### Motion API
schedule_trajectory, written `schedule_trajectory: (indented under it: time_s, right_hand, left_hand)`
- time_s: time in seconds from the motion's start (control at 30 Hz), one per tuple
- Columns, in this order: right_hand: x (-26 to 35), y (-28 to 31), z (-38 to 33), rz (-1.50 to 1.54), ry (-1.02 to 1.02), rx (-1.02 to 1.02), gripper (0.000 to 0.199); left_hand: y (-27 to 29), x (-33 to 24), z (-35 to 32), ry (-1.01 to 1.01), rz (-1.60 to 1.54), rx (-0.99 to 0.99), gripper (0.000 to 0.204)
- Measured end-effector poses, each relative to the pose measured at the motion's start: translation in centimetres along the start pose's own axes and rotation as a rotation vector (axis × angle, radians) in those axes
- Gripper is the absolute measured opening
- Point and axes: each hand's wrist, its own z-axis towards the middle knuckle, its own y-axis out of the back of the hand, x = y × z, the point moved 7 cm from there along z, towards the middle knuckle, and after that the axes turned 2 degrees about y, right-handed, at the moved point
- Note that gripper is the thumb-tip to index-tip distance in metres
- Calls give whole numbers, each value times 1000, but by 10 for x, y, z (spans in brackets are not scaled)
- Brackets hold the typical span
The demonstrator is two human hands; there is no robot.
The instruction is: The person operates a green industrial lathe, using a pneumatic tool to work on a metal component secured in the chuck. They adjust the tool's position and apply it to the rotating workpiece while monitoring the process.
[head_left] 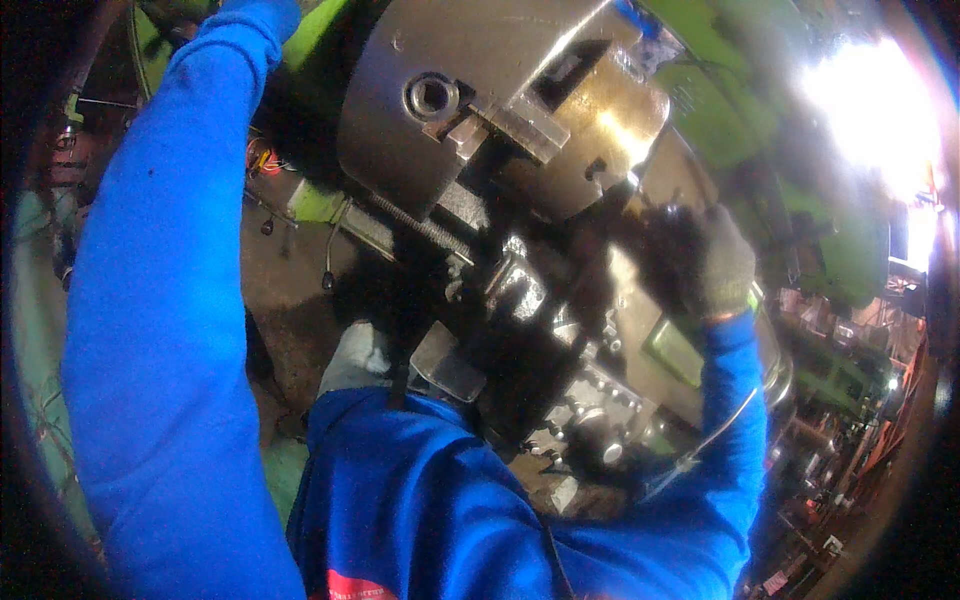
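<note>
A large steel lathe chuck (400, 140) with stepped jaws fills the upper middle, a round square-holed screw socket on its face. On the right, my right hand (728, 262) in a grey work glove reaches in beside the chuck's lower right side. Its fingers are dark and blurred, so I cannot see whether they grip anything. My left arm (165, 270), in a blue sleeve, stretches up the left side past the chuck. The hand at its end lies beyond the upper edge. Below the chuck are shiny metal tool-holder parts (515, 285), partly in shadow.
Green machine panels (700, 110) stand behind and right of the chuck. A metal block with bolts and knobs (590, 410) sits below my right hand. A threaded rod (420, 225) runs under the chuck. Bright light glares at upper right. Cluttered shelving (870, 440) lines the far right.
</note>
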Motion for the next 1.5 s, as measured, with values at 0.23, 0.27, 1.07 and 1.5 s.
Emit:
schedule_trajectory:
  time_s: [0.23,0.27,1.07,1.5]
  right_hand:
    - [-12,-16,-4,-114,-40,-3,22]
    - [-13,-19,-4,-125,-43,-2,20]
    - [-100,-109,56,743,70,637,30]
    - [-93,-109,64,354,148,402,23]
  left_hand:
    - [7,-4,-1,-70,-40,-10,34]
    - [6,-4,-1,-60,-29,-17,34]
    - [1,-1,2,-46,72,30,30]
    - [-2,6,0,-45,-14,-112,24]
